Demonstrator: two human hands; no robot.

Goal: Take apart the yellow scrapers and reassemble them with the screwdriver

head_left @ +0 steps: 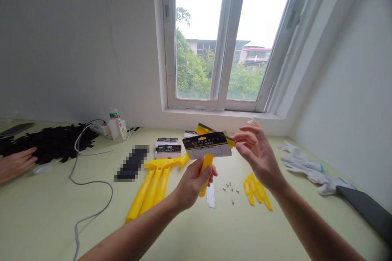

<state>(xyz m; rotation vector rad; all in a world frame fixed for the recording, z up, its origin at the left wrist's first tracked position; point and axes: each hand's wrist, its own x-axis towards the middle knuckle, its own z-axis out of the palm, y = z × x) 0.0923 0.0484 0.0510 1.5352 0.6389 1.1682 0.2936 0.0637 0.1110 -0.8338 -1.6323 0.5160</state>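
My left hand (196, 181) is wrapped round the yellow handle (206, 167) of a scraper. A black and white header card (206, 145) stands in front of the tool's upper part and hides much of it. Behind the card shows a yellow bar with a black edge (208, 129), which looks like the scraper's head. My right hand (255, 153) is raised just right of the card, fingers bent and apart, with nothing visible in them; whether a fingertip touches the bar's end I cannot tell.
Yellow scrapers (156, 183) and more cards (168, 149) lie to the left. Small screws (232, 189), clear strips (210, 195) and yellow pieces (257, 189) lie nearer. White gloves (306, 167) are at right. Another person's hand (18, 165) touches black strips (58, 142); a cable (112, 195) crosses the table.
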